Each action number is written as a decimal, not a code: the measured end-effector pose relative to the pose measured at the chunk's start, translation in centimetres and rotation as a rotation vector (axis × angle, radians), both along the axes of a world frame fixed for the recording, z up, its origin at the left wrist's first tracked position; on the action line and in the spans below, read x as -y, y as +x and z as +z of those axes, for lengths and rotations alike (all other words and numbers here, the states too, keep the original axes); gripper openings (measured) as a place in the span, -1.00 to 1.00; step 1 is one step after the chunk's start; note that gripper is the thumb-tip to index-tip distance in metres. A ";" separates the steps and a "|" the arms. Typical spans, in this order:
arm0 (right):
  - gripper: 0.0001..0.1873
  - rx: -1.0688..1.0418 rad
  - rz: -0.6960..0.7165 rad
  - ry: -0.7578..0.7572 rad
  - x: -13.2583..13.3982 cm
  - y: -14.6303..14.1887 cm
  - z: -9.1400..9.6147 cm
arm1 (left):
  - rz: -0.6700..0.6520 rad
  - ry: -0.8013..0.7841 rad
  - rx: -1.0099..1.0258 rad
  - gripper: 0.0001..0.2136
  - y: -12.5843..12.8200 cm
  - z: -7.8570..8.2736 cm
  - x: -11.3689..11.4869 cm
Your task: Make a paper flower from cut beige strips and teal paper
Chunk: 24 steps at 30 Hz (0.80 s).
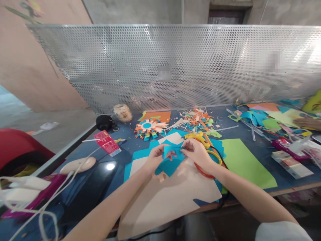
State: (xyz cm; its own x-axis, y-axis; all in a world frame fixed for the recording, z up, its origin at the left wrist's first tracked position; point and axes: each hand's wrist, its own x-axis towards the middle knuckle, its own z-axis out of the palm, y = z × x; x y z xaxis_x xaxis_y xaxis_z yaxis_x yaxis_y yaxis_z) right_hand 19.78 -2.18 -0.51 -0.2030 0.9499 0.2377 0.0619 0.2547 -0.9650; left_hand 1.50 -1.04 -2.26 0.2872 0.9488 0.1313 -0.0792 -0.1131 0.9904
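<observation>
A piece of blue paper [173, 160] with a ragged gap in its middle is held up between my two hands. My left hand [155, 155] pinches its left edge, and the fingers of my right hand [194, 151] are closed on its upper right edge. Beneath lies a large cream sheet [160, 207] with scraps on it, over more blue sheets [140, 154]. Just beyond my right hand rests a yellow glue gun [198, 136]. Scissors with a red and yellow handle [204, 171] lie partly hidden under my right wrist.
A fringed paper flower [147, 126] and a heap of paper snippets [198, 119] lie near the perforated metal screen [150, 67]. Green paper [245, 164] lies to the right, with a small box [291, 164]. Power strips [37, 201] with cables stand left. Another person's hand [307, 123] shows far right.
</observation>
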 end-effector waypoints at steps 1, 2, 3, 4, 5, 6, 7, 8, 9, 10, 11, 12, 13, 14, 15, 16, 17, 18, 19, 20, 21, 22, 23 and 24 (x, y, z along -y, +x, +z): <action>-0.85 -0.014 -0.020 0.007 0.0 0.1 0.1 | -0.002 -0.012 0.030 -0.74 0.0 -0.1 0.0; -0.85 -0.025 -0.039 0.014 0.0 0.2 0.2 | 0.006 -0.024 0.062 -0.75 -0.1 -0.1 -0.1; -0.85 -0.032 -0.053 0.022 0.0 0.2 0.3 | 0.024 -0.035 0.097 -0.78 -0.1 -0.1 -0.2; -0.85 -0.033 -0.061 0.029 0.0 0.3 0.4 | 0.047 -0.048 0.132 -0.80 -0.1 -0.2 -0.3; -0.85 -0.030 -0.067 0.035 0.0 0.4 0.4 | 0.070 -0.062 0.165 -0.83 -0.2 -0.1 -0.3; -0.85 -0.023 -0.069 0.041 0.0 0.4 0.5 | 0.087 -0.073 0.192 -0.84 -0.3 -0.1 -0.4; -0.85 -0.014 -0.070 0.046 0.0 0.4 0.5 | 0.102 -0.078 0.219 -0.84 -0.4 0.0 -0.6; -0.86 -0.005 -0.070 0.050 -0.1 0.4 0.5 | 0.108 -0.078 0.239 -0.82 -0.5 0.1 -0.7; -0.86 0.001 -0.068 0.052 -0.1 0.4 0.5 | 0.100 -0.074 0.247 -0.79 -0.6 0.2 -0.8; -0.86 0.005 -0.067 0.053 0.0 0.4 0.5 | 0.089 -0.064 0.248 -0.76 -0.8 0.3 -0.9; -0.86 0.004 -0.066 0.055 0.0 0.4 0.4 | 0.079 -0.053 0.248 -0.75 -1.0 0.4 -0.9; -0.86 0.001 -0.064 0.059 0.0 0.4 0.4 | 0.071 -0.045 0.249 -0.76 -1.1 0.5 -1.0; -0.86 -0.001 -0.063 0.065 0.0 0.4 0.3 | 0.070 -0.040 0.246 -0.78 -1.2 0.6 -1.0; -0.85 0.000 -0.061 0.073 0.0 0.3 0.3 | 0.074 -0.038 0.238 -0.81 -1.3 0.7 -1.0; -0.85 0.005 -0.060 0.083 0.0 0.3 0.2 | 0.084 -0.037 0.227 -0.83 -1.3 0.7 -1.0; -0.85 0.017 -0.059 0.092 0.1 0.3 0.2 | 0.094 -0.038 0.214 -0.83 -1.3 0.6 -1.0; -0.84 0.034 -0.058 0.101 0.1 0.3 0.1 | 0.103 -0.039 0.199 -0.81 -1.3 0.5 -1.0; -0.84 0.053 -0.057 0.108 0.0 0.3 0.0 | 0.112 -0.038 0.184 -0.78 -1.3 0.4 -0.9; -0.84 0.071 -0.057 0.112 0.0 0.3 0.0 | 0.115 -0.037 0.166 -0.75 -1.3 0.2 -0.9; -0.84 0.088 -0.056 0.117 0.0 0.3 -0.1 | 0.117 -0.034 0.150 -0.72 -1.3 0.1 -0.8; -0.84 0.102 -0.056 0.123 0.0 0.3 -0.2 | 0.121 -0.029 0.128 -0.69 -1.3 0.0 -0.7; -0.84 0.115 -0.053 0.131 0.0 0.3 -0.3 | 0.129 -0.014 0.099 -0.67 -1.3 0.0 -0.6; -0.84 0.129 -0.047 0.142 0.0 0.3 -0.4 | 0.130 0.015 0.062 -0.65 -1.3 0.0 -0.5; -0.85 0.145 -0.037 0.152 0.0 0.3 -0.4 | 0.119 0.054 0.019 -0.64 -1.2 0.1 -0.4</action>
